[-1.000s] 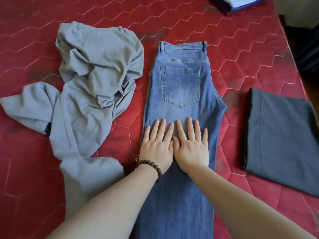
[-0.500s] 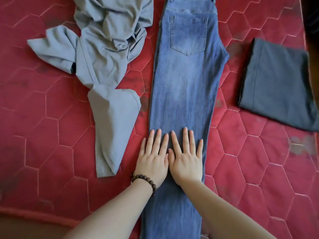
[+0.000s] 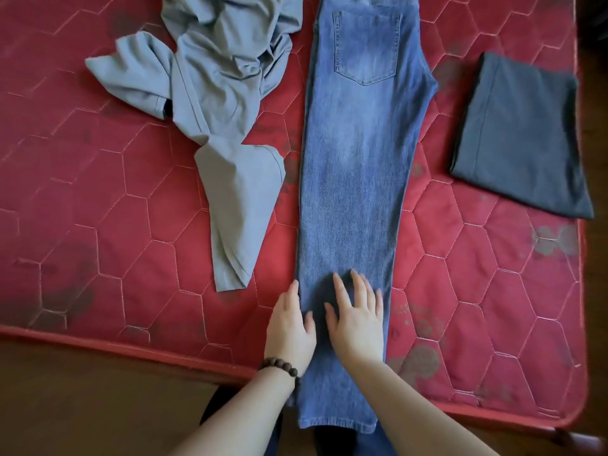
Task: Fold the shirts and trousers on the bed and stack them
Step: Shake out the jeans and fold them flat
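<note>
Blue jeans [image 3: 355, 179] lie lengthwise down the red mattress [image 3: 98, 199], folded leg on leg, back pocket up, hems hanging over the near edge. My right hand [image 3: 357, 319] lies flat on the lower leg with fingers spread. At the jeans' left edge sits my left hand [image 3: 291, 327], with a bead bracelet on the wrist; its thumb is on the denim and its fingers lie along or under the edge. A crumpled grey garment [image 3: 227, 103] sprawls to the left. A folded dark grey garment [image 3: 523, 133] sits on the right.
The mattress's near edge [image 3: 131, 348] runs across the bottom, with brown floor [image 3: 82, 406] below it. Its right edge is just beyond the folded dark garment. Dark stains mark the quilted cover.
Both hands have slid down the jeans toward the hems, and the view has followed them. The left hand has shifted from flat on the denim to the jeans' left edge.
</note>
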The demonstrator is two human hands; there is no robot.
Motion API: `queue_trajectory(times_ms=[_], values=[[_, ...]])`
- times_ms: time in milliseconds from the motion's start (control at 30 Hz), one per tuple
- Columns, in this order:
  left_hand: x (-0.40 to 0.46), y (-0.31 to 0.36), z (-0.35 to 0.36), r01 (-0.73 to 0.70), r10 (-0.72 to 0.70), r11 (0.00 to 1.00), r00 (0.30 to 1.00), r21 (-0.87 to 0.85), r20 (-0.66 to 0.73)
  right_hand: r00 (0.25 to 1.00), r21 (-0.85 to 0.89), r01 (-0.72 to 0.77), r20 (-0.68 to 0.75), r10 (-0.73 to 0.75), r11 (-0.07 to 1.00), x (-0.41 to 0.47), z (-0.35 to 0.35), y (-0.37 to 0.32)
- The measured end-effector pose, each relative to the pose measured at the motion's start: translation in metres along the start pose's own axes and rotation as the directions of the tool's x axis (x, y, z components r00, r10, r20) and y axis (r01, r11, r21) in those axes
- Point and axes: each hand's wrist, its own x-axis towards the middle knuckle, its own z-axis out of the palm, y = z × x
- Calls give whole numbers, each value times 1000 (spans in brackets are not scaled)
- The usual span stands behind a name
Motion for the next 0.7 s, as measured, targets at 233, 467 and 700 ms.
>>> queue_trajectory(times_ms=[233,467,700], values=[[10,-3,-15,-261,256,965,948,1,190,969,300,-206,198,150,932,14,-10,-24],[13,-27,-15,-466,262,768,854,439,449,781,537,-518,-21,624,666,31,-33,13],[12,-25,-19,-391,254,763,914,515,317,746,299,-599,-127,653,743,49,-83,75]])
